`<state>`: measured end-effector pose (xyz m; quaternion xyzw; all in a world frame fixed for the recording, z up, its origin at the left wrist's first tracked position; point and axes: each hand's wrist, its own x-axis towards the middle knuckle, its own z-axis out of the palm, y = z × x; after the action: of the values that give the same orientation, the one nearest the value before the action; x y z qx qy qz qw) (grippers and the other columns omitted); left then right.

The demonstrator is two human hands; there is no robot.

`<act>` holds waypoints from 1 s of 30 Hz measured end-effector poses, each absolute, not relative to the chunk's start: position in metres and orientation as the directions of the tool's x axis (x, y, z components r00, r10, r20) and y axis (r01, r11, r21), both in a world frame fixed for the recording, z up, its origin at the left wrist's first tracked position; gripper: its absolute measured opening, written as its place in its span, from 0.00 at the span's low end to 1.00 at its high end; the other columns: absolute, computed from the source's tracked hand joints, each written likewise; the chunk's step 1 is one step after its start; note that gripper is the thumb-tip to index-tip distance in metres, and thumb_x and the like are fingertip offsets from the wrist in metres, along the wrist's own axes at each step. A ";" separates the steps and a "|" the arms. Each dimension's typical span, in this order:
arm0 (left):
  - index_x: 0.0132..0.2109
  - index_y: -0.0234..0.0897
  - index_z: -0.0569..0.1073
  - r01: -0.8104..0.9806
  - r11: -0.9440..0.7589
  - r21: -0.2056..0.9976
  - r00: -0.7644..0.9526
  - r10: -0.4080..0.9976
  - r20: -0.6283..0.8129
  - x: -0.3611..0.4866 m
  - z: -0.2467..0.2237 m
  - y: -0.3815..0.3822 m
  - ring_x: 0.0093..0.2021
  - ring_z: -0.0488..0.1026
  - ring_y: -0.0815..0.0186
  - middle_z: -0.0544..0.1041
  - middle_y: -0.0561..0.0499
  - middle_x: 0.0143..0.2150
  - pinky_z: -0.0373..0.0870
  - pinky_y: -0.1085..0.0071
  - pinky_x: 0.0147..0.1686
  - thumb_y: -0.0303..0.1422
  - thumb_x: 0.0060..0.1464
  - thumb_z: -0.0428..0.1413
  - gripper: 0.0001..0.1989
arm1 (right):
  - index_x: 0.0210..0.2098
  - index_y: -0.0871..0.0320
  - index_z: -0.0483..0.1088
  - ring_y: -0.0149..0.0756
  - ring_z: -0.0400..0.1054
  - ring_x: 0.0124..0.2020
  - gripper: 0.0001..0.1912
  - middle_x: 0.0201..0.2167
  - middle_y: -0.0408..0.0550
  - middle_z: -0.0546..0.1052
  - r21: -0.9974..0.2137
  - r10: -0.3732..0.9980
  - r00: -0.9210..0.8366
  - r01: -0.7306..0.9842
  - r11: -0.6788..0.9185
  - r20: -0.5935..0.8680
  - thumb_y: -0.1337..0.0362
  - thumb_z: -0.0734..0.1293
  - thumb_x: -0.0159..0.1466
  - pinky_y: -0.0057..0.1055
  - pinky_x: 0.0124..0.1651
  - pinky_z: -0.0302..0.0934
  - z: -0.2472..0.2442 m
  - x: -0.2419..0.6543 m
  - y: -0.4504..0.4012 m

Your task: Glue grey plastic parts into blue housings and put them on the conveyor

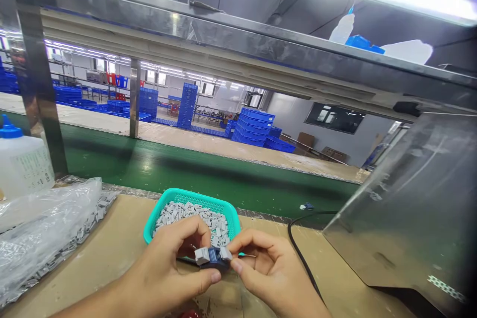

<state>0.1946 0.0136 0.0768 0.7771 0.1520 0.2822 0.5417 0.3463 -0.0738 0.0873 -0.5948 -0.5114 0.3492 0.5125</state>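
Both of my hands meet low in the middle of the view, just in front of a turquoise plastic basket (193,197). My left hand (173,263) pinches a small blue-and-grey connector (212,258) from one side, and my right hand (270,271) pinches it from the other. Thin wires stick out on either side of the connector. The basket is heaped with small grey plastic parts (192,218), and my fingers hide its near rim.
A plastic bag of grey parts (40,238) lies on the wooden bench (115,253) at left, beside a white bottle with a blue cap (22,164). A black cable (300,253) and a steel panel (402,198) stand at right. Behind runs a green conveyor belt (194,179).
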 end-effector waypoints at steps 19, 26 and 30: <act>0.35 0.40 0.66 -0.019 -0.593 0.805 0.787 0.487 0.377 0.194 0.069 0.018 0.29 0.64 0.70 0.67 0.55 0.30 0.61 0.77 0.28 0.27 0.44 0.54 0.08 | 0.25 0.60 0.73 0.35 0.68 0.32 0.04 0.27 0.47 0.72 -0.927 0.965 0.212 0.370 0.068 0.156 0.66 0.66 0.50 0.29 0.35 0.65 0.090 0.342 -0.072; 0.34 0.40 0.74 0.011 -0.669 0.743 0.797 0.455 0.398 0.194 0.073 0.021 0.26 0.62 0.70 0.65 0.54 0.26 0.58 0.77 0.26 0.29 0.45 0.56 0.06 | 0.38 0.59 0.70 0.32 0.67 0.32 0.13 0.27 0.44 0.70 -0.953 0.974 0.196 0.298 0.050 0.112 0.69 0.65 0.51 0.30 0.37 0.65 0.085 0.344 -0.073; 0.35 0.40 0.73 -0.035 -0.585 0.811 0.794 0.476 0.378 0.191 0.073 0.024 0.27 0.62 0.71 0.66 0.53 0.28 0.57 0.77 0.24 0.33 0.46 0.56 0.06 | 0.45 0.56 0.63 0.30 0.68 0.33 0.23 0.30 0.43 0.70 -0.948 0.963 0.188 0.289 0.136 0.195 0.74 0.65 0.49 0.29 0.38 0.65 0.083 0.339 -0.074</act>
<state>0.1910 0.0238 0.0728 0.8405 0.1312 0.2929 0.4365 0.3390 -0.0741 0.0832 -0.5711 -0.5479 0.3255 0.5174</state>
